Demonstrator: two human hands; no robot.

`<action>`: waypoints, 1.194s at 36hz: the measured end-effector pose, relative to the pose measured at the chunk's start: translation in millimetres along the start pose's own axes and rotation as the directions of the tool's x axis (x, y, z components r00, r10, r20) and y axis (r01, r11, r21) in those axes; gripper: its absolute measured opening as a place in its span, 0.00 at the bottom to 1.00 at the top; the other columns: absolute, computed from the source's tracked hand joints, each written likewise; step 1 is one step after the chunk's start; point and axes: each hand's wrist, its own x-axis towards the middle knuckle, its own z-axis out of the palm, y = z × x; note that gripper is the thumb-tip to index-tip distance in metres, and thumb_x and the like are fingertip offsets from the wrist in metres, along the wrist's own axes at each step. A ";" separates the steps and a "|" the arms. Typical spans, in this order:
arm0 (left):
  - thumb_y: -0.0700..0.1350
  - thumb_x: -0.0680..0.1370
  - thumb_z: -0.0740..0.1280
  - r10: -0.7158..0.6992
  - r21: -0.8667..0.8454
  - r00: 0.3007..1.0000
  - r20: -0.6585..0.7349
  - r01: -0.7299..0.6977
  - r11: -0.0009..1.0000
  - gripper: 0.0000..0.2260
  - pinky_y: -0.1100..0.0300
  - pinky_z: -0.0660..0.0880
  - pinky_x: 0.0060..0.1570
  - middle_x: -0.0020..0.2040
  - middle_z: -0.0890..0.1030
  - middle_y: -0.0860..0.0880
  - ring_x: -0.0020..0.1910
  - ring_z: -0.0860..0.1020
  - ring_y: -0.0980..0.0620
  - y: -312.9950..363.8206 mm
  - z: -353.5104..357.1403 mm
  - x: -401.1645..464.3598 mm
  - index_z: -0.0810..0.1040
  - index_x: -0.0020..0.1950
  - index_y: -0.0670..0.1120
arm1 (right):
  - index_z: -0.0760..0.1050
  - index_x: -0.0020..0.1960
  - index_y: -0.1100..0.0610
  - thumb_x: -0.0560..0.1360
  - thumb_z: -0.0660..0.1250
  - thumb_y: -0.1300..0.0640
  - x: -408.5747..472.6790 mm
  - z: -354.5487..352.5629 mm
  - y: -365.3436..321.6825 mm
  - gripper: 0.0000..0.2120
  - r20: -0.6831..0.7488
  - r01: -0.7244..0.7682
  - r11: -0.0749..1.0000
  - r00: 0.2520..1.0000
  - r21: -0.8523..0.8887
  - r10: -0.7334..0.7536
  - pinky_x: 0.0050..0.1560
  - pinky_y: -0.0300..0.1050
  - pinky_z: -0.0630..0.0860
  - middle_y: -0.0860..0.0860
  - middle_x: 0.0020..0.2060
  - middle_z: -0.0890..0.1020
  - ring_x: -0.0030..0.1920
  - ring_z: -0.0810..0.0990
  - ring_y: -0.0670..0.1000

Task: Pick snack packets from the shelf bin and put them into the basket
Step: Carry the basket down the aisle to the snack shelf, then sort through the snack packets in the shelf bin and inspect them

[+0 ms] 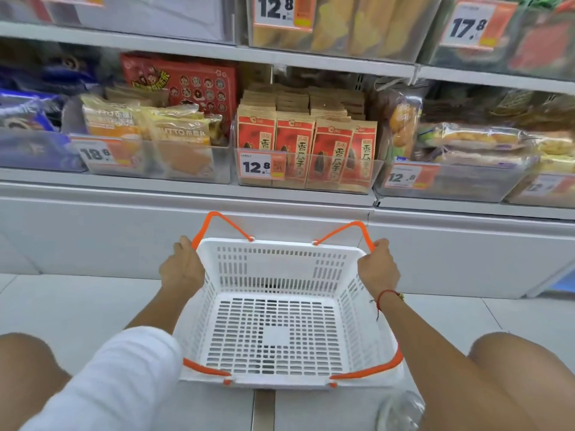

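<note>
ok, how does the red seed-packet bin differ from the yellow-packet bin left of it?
The red seed-packet bin holds upright packets in neat rows; the yellow-packet bin holds packets leaning loosely. The first bin's tag reads 12.8, the second's 18.6. Both are clear plastic, on the same shelf.

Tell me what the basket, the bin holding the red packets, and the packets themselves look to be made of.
Basket: moulded white plastic, matte, judging by the uniform slotted walls and floor; its handles look like orange plastic. Bin: clear rigid plastic, probably acrylic, since the packets show through its glossy front. Snack packets: likely kraft paper, given the brown matte edges around the red printed panels; any inner lining cannot be seen.
</note>
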 end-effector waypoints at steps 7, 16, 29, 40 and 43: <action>0.46 0.79 0.65 0.002 0.187 1.000 0.018 -0.005 0.982 0.20 0.52 0.73 0.58 0.63 0.70 0.44 0.64 0.72 0.46 -30.6 23.1 7.3 0.64 0.66 0.39 | 0.66 0.66 0.63 0.76 0.63 0.58 6.1 12.9 37.2 0.20 0.146 -0.012 0.943 0.987 -0.332 0.064 0.62 0.54 0.69 0.59 0.63 0.73 0.64 0.72 0.61; 0.47 0.82 0.59 -0.101 0.092 0.969 0.224 0.083 0.992 0.22 0.50 0.68 0.63 0.69 0.66 0.42 0.69 0.69 0.41 -42.1 43.7 17.1 0.60 0.72 0.38 | 0.64 0.65 0.55 0.71 0.59 0.50 5.4 25.4 68.3 0.23 0.434 -0.110 0.942 0.867 -0.316 0.247 0.54 0.51 0.67 0.54 0.52 0.73 0.57 0.73 0.60; 0.48 0.79 0.57 0.075 0.140 0.945 0.320 -0.125 0.982 0.22 0.52 0.68 0.66 0.70 0.69 0.46 0.68 0.70 0.45 1.5 -15.9 18.7 0.64 0.74 0.45 | 0.71 0.43 0.58 0.76 0.60 0.57 12.4 7.4 -43.7 0.06 0.554 0.311 0.914 0.824 -0.259 -0.123 0.38 0.42 0.69 0.53 0.41 0.73 0.45 0.72 0.55; 0.47 0.80 0.62 0.477 -0.201 0.866 -0.148 -0.499 0.843 0.18 0.54 0.73 0.56 0.65 0.76 0.50 0.61 0.76 0.47 99.4 -143.4 -1.4 0.71 0.70 0.51 | 0.77 0.63 0.56 0.80 0.62 0.59 -8.3 -69.2 -170.0 0.13 0.328 0.579 0.806 0.743 0.120 -0.583 0.64 0.45 0.70 0.50 0.63 0.78 0.65 0.74 0.50; 0.46 0.80 0.63 0.494 -0.264 0.827 -0.268 -0.556 0.788 0.18 0.53 0.73 0.58 0.67 0.75 0.53 0.61 0.76 0.50 107.2 -159.6 2.2 0.70 0.70 0.52 | 0.79 0.60 0.53 0.80 0.62 0.59 -6.9 -75.9 -189.9 0.12 0.235 0.614 0.772 0.736 0.164 -0.635 0.64 0.46 0.72 0.48 0.61 0.79 0.64 0.75 0.49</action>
